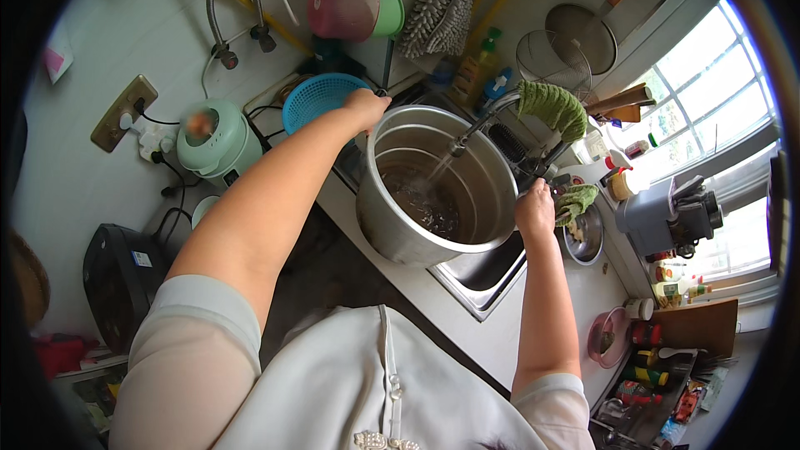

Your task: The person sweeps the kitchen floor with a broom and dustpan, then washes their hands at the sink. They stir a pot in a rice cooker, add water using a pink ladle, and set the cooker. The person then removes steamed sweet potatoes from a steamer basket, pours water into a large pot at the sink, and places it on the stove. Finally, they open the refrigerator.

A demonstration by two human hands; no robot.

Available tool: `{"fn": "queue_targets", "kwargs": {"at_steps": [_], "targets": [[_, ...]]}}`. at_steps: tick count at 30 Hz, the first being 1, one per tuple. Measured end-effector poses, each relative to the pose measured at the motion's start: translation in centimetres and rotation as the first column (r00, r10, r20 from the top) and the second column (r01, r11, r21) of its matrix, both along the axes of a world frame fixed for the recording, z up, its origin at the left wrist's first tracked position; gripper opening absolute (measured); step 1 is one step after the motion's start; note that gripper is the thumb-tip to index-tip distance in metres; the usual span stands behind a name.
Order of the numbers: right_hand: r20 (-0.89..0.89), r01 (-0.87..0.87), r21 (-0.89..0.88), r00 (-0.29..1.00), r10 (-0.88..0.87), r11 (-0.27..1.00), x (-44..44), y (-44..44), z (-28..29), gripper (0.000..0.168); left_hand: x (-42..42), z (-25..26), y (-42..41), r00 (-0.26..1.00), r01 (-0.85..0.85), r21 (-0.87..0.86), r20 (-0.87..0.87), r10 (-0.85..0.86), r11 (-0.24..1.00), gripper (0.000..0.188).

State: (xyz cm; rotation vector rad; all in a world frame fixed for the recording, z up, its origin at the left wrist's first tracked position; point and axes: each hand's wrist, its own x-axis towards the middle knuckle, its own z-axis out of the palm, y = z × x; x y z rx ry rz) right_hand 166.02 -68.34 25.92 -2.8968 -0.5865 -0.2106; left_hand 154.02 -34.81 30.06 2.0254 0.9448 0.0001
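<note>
A large aluminium pot [400,244] rests at a slight tilt over the stainless steel sink [484,300] and its front edge. My left hand [367,110] grips the pot at its far left rim, fingers curled over. On the opposite side my right hand [535,209] holds the pot just below the rim; the handle under it is hidden. Water [441,165] runs from the faucet spout [458,147] into the pot, where shallow, rippling water [431,206] covers the bottom. A green cloth [553,109] is wrapped around the curved faucet neck.
Left of the pot stands a blue plastic colander [319,100], with a pale green rice cooker [219,137] beyond it. Bottles of detergent [475,75] stand behind the sink. A metal bowl [584,237] with food and a pink basket [607,337] sit on the right counter.
</note>
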Motion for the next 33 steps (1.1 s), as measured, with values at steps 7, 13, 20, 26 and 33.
{"fn": "queue_targets", "kwargs": {"at_steps": [7, 13, 20, 26, 33], "targets": [[-0.053, 0.167, 0.15, 0.986, -0.161, 0.974, -1.0, -0.7, -0.7, 0.022, -0.9, -0.4, -0.2, 0.998, -0.025, 0.022, 0.06, 0.024, 0.999, 0.05], [-0.059, 0.185, 0.125, 0.982, -0.178, 0.975, -0.8, -0.8, -1.0, 0.02, -0.4, -1.3, 0.1, 0.996, -0.038, 0.032, 0.078, 0.036, 0.999, 0.05], [-0.121, 0.168, 0.001, 0.979, -0.166, 0.986, -0.8, -0.4, -0.2, 0.019, 0.2, -2.1, 0.7, 0.997, -0.047, 0.06, 0.068, 0.043, 0.997, 0.051], [-0.104, 0.187, 0.025, 0.978, -0.183, 0.982, -0.6, -0.5, -0.5, 0.019, 0.6, -2.1, 0.5, 0.997, -0.043, 0.029, 0.064, 0.041, 0.999, 0.052], [-0.125, 0.196, 0.024, 0.974, -0.191, 0.98, -0.6, -0.3, -0.3, 0.018, 0.9, -2.0, 0.5, 0.999, -0.049, 0.059, 0.006, 0.049, 0.997, 0.052]]}}
